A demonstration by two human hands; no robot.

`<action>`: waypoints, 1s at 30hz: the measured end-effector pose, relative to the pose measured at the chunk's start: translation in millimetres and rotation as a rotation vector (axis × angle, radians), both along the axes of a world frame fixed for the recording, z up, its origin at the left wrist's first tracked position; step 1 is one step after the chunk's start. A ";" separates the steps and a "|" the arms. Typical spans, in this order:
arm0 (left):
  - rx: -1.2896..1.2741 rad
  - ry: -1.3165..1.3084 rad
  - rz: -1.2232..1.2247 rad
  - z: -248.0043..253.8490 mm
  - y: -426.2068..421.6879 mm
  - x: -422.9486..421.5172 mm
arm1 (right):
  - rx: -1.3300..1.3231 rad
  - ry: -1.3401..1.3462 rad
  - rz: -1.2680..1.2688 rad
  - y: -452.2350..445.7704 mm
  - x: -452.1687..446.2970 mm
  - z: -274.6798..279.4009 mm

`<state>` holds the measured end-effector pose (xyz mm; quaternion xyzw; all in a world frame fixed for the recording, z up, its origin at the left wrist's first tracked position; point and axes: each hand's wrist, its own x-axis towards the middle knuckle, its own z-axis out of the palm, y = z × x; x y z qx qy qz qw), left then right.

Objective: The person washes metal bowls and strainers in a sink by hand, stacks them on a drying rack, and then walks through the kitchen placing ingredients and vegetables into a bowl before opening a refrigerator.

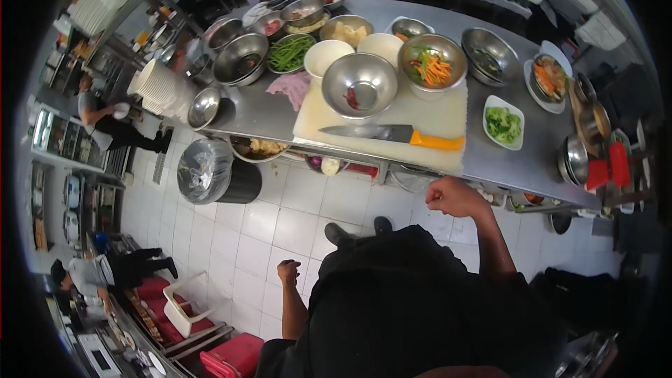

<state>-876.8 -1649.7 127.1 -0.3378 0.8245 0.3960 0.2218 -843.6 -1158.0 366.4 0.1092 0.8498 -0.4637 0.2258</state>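
Note:
My right hand (pixel 455 197) is held near the counter's front edge, its fingers curled closed; I see nothing in it. Lower down, my left hand (pixel 288 271) hangs over the tiled floor, also curled, with no object showing. Nearest the right hand is a chef's knife (pixel 392 134) with an orange handle, lying on a pale cutting board (pixel 315 126). Behind the knife stands a steel bowl (pixel 360 85) with a small dark-red piece inside. A bowl of sliced carrots and greens (pixel 430 68) rests on a white container beside it. Neither hand touches any of these.
Bowls of green beans (pixel 291 54) and other food crowd the counter's back left. Chopped greens fill a white dish (pixel 503 122) at right. A lined trash bin (pixel 204 171) stands below the counter. Two people work at left, near a white chair (pixel 187 306).

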 end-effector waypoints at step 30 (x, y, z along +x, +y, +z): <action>-0.110 -0.016 0.155 -12.7 -20.7 30.9 | -0.063 -0.109 0.072 -9.0 -26.9 -20.8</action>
